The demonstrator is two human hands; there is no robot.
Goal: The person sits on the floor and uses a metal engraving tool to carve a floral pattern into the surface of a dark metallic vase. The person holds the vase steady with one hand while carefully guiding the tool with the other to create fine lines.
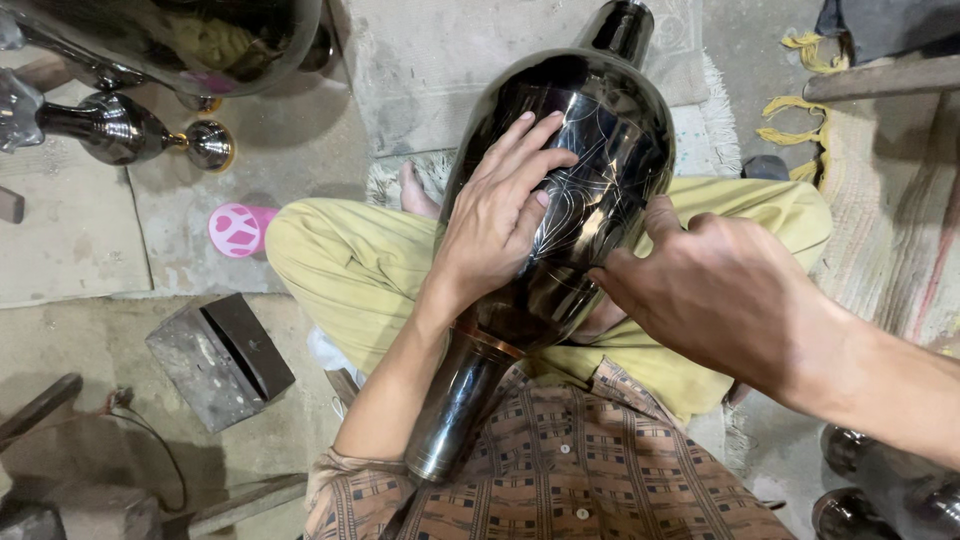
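Observation:
A large glossy black metal vase lies across my lap, its narrow neck pointing toward my chest and its foot away from me. Fine engraved lines show on its belly. My left hand rests flat on the vase's left side, fingers spread. My right hand presses against the right side with fingers curled against the surface; whether it grips a small tool I cannot tell. My crossed legs in yellow-green trousers support the vase.
More shiny black metal vessels sit at the upper left and lower right. A pink cup and a dark metal block lie on the concrete floor to my left. A fringed rug is at the right.

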